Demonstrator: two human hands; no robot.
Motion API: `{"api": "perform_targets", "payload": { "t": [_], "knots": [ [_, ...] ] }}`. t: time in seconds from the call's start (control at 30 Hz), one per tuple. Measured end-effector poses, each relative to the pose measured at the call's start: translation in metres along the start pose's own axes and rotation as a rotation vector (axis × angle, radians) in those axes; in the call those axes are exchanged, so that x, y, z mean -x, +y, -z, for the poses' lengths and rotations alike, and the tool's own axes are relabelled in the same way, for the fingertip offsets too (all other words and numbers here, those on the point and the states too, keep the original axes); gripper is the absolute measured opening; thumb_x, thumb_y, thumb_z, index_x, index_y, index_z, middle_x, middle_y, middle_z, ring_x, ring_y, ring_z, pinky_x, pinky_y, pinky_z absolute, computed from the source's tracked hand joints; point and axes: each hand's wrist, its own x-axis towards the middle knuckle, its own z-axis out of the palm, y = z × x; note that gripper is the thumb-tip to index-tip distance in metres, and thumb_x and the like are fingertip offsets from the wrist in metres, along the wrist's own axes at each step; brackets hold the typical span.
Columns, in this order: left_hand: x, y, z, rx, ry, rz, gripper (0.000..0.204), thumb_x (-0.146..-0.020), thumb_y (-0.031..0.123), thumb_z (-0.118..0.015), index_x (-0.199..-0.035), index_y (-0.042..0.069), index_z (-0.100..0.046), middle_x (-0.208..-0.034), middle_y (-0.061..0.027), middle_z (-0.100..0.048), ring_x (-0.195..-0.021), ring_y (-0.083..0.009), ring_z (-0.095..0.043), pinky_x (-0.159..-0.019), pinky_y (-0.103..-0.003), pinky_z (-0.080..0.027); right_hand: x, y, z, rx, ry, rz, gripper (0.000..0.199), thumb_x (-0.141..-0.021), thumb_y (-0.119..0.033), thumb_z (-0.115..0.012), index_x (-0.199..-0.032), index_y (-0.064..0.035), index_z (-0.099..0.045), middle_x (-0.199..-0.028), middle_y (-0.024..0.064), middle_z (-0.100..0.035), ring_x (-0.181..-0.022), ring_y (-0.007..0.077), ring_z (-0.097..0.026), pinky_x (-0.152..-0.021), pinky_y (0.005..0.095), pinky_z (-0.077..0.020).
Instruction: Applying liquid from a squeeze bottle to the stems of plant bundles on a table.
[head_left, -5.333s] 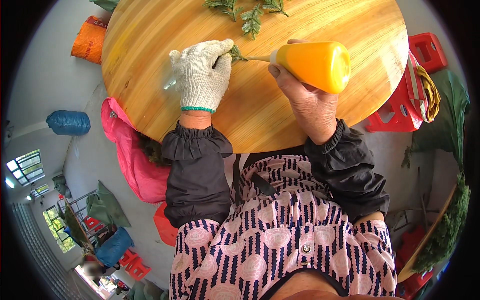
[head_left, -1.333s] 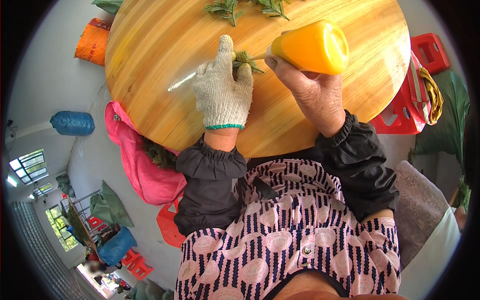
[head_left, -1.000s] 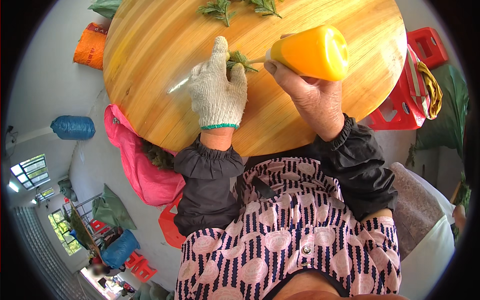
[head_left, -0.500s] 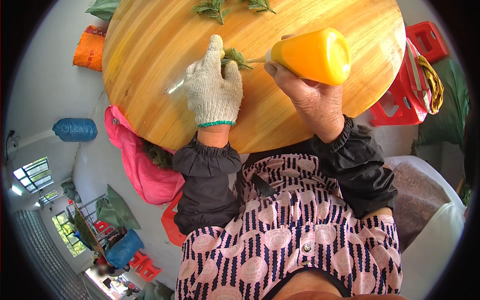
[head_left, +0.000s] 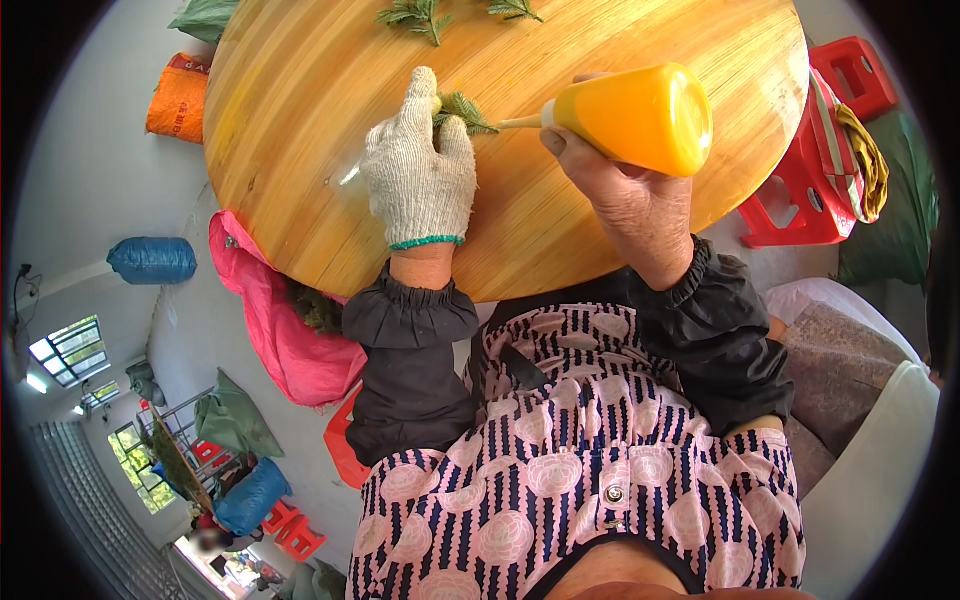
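Observation:
My left hand (head_left: pixel 420 170), in a cream knit glove with a green cuff edge, grips a small green conifer sprig (head_left: pixel 462 112) low over the round wooden table (head_left: pixel 310 150). Part of the sprig is hidden behind the thumb and fingers. Bare and wrapped round a yellow squeeze bottle (head_left: pixel 630 115), my right hand (head_left: pixel 625 195) holds it tilted on its side, base to the right. The bottle's thin nozzle points left, its tip at the sprig's right end. Two more sprigs lie at the table's far side, one left (head_left: pixel 418 17) and one right (head_left: pixel 516 9).
Left of the table is a pink bag (head_left: pixel 280 330) with greenery inside. An orange sack (head_left: pixel 180 97) and a blue bundle (head_left: pixel 152 260) are farther left. Red stools (head_left: pixel 850 75) stand at the right, with a striped bag (head_left: pixel 835 145) and a green sack (head_left: pixel 900 200).
My right hand and the bottle have shifted slightly right and down. My left hand, still on the sprig, has moved a little left.

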Motion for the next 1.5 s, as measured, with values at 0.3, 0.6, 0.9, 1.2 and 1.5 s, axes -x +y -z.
{"api": "perform_targets", "payload": {
  "t": [0.3,0.6,0.9,1.2,1.5],
  "knots": [
    [0.002,-0.024,0.005,0.226,0.005,0.062,0.047,-0.086,-0.001,-0.064,-0.132,0.007,-0.067,-0.104,-0.0135,-0.076,-0.099,-0.0313,-0.068,-0.09,-0.04,-0.054,0.001,0.015,0.01,-0.261,0.19,-0.044,0.02,-0.094,-0.003,-0.07,-0.114,0.0013,-0.067,-0.102,0.0089,-0.072,-0.089,0.019,-0.07,-0.085,0.0332,-0.0569],
    [0.057,-0.044,0.084,0.667,0.431,0.454,0.049,-0.093,-0.009,-0.061,-0.141,-0.006,-0.055,-0.135,-0.0127,-0.063,-0.116,-0.0205,-0.064,-0.1,-0.033,-0.052,-0.007,0.039,0.045,-0.514,0.34,-0.163,0.021,-0.096,-0.012,-0.071,-0.113,-0.0018,-0.066,-0.103,0.008,-0.068,-0.087,0.019,-0.064,-0.082,0.0363,-0.0544],
    [0.138,-0.163,0.152,-0.485,-0.221,0.661,0.043,-0.095,0.011,-0.056,-0.137,0.009,-0.062,-0.122,-0.0215,-0.069,-0.11,-0.0378,-0.066,-0.097,-0.043,-0.051,-0.008,0.022,0.039,-0.553,0.389,-0.151,0.02,-0.095,-0.01,-0.071,-0.113,-0.0041,-0.065,-0.103,0.0075,-0.068,-0.09,0.018,-0.064,-0.082,0.0353,-0.0536],
    [-0.044,-0.041,0.053,0.303,-0.117,0.392,0.051,-0.095,0.007,-0.067,-0.143,-0.004,-0.054,-0.105,-0.0077,-0.073,-0.083,-0.0105,-0.066,-0.078,-0.026,-0.054,0.001,0.015,0.039,-0.605,0.415,-0.177,0.018,-0.095,-0.009,-0.072,-0.111,-0.0013,-0.066,-0.103,0.0069,-0.07,-0.09,0.0159,-0.064,-0.08,0.0324,-0.0523],
    [-0.091,-0.005,-0.033,-0.239,-0.132,0.313,0.067,-0.087,0.024,-0.068,-0.151,0.014,-0.048,-0.093,-0.0112,-0.073,-0.085,-0.0311,-0.071,-0.083,-0.045,-0.055,0.0,0.014,0.032,-0.613,0.396,-0.196,0.02,-0.095,-0.011,-0.073,-0.111,-0.0002,-0.067,-0.103,0.0067,-0.07,-0.089,0.0161,-0.064,-0.08,0.0326,-0.0516]
  ]
}}
